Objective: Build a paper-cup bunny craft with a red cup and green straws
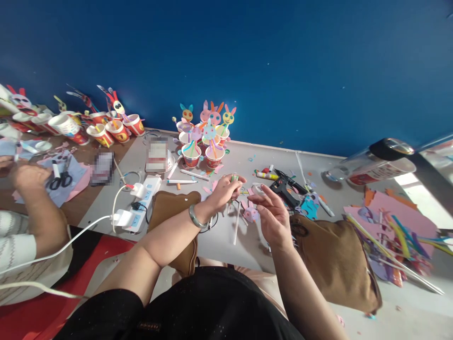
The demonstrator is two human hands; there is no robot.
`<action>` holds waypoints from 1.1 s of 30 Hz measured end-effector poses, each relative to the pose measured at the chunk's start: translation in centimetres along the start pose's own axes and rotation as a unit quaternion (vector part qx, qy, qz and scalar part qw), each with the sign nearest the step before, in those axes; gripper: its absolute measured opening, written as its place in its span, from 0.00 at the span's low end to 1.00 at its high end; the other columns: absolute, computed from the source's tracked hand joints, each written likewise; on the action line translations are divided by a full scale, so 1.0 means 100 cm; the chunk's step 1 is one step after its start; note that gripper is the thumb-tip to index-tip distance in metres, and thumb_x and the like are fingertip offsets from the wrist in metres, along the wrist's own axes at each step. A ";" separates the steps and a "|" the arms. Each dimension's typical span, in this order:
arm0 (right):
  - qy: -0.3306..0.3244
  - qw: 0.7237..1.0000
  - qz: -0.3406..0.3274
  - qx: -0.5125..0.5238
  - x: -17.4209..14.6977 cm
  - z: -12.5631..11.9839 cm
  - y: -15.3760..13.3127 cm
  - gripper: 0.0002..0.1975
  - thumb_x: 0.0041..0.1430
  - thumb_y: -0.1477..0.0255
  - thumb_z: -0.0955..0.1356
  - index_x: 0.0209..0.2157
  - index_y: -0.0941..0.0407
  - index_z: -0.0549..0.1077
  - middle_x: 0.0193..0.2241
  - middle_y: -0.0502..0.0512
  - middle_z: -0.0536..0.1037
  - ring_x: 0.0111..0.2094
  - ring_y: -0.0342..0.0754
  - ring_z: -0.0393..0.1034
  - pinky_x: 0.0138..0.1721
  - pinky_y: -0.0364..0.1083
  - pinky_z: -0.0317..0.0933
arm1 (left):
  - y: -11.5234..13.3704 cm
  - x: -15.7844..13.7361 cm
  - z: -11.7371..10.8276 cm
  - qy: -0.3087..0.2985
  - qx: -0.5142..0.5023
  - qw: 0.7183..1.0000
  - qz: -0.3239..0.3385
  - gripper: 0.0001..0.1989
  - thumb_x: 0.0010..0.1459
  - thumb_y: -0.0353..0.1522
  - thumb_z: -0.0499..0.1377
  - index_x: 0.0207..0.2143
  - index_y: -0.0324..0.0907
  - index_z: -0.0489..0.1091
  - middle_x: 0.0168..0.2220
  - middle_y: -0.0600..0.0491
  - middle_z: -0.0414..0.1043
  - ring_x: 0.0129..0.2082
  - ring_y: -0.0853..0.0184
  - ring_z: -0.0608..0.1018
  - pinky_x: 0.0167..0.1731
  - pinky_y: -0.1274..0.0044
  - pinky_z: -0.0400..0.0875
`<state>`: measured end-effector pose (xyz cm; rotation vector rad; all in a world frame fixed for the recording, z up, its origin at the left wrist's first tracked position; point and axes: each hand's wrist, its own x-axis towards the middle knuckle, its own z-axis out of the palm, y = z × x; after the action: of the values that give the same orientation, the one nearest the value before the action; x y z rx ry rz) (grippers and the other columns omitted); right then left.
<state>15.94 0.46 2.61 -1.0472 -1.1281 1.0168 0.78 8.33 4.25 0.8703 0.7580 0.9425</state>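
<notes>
Had a paper face (250, 213) and a stick (236, 229) on the table (219, 250), between the left hand (228, 191) and the right hand (275, 219). Saw a cluster of decorated cups (214, 156) beyond the left hand, near the wall (226, 56). Found a glue gun (288, 191) just past the right hand, a cushion (336, 264) right of its forearm, and a bottle (354, 163) and a paper pile (406, 212) farther right. Met, leftward from the left hand, a pad (173, 203) crossed by its forearm, then a power strip (146, 200), then scissors (61, 182) on paper sheets (71, 192) beside a co-worker's hand (30, 175), with more cups (101, 135) behind.
</notes>
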 end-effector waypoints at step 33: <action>0.012 0.713 -0.404 -0.574 0.008 -0.017 -0.014 0.07 0.61 0.76 0.72 0.40 0.50 0.77 0.32 0.48 0.83 0.32 0.46 0.74 0.43 0.50 0.58 | -0.007 -0.007 -0.003 -0.161 0.076 0.984 -0.027 0.21 0.49 0.48 0.68 0.29 0.38 0.71 0.17 0.63 0.55 0.16 0.79 0.56 0.17 0.81 0.47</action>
<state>17.82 0.71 3.91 -1.2333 -2.0035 -0.5578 0.50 7.58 3.65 1.0986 0.5749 0.6790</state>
